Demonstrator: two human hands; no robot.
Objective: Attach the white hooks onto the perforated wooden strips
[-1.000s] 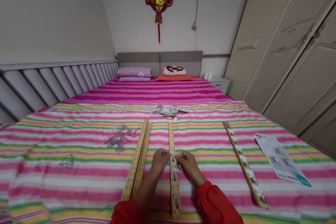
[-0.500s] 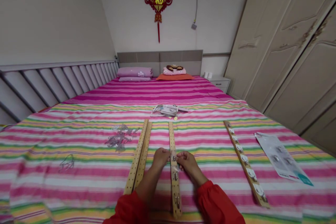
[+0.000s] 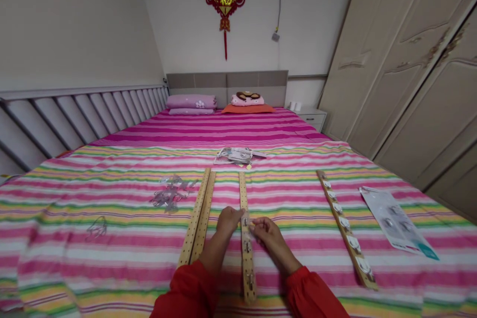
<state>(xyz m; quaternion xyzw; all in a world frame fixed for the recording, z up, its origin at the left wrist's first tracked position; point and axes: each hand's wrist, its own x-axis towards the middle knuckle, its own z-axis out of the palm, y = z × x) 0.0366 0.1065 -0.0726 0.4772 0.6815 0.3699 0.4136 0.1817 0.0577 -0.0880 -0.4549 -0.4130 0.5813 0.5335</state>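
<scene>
A narrow wooden strip with rows of holes point(image 3: 243, 194) lies lengthwise in front of me, with small metal hooks point(image 3: 250, 280) along its near half. My left hand point(image 3: 228, 222) grips the strip's left edge, its thumb beside the uppermost hook point(image 3: 245, 221). On the other side my right hand point(image 3: 267, 232) is closed in a pinch close to that same hook. What its fingertips hold is too small to make out. Two more perforated wooden strips point(image 3: 197, 213) lie side by side left of my left forearm.
Right of my hands lies a wooden strip with several white-backed hooks point(image 3: 344, 222), beside a clear hook package point(image 3: 397, 223). Loose clear plastic pieces point(image 3: 171, 195) lie at left, and a pile of packets point(image 3: 236, 156) lies farther back. Everything rests on a striped bed sheet point(image 3: 122, 258).
My right hand has shifted slightly right and down from the uppermost hook. The left hand stays at the strip's edge. The view has shifted a little.
</scene>
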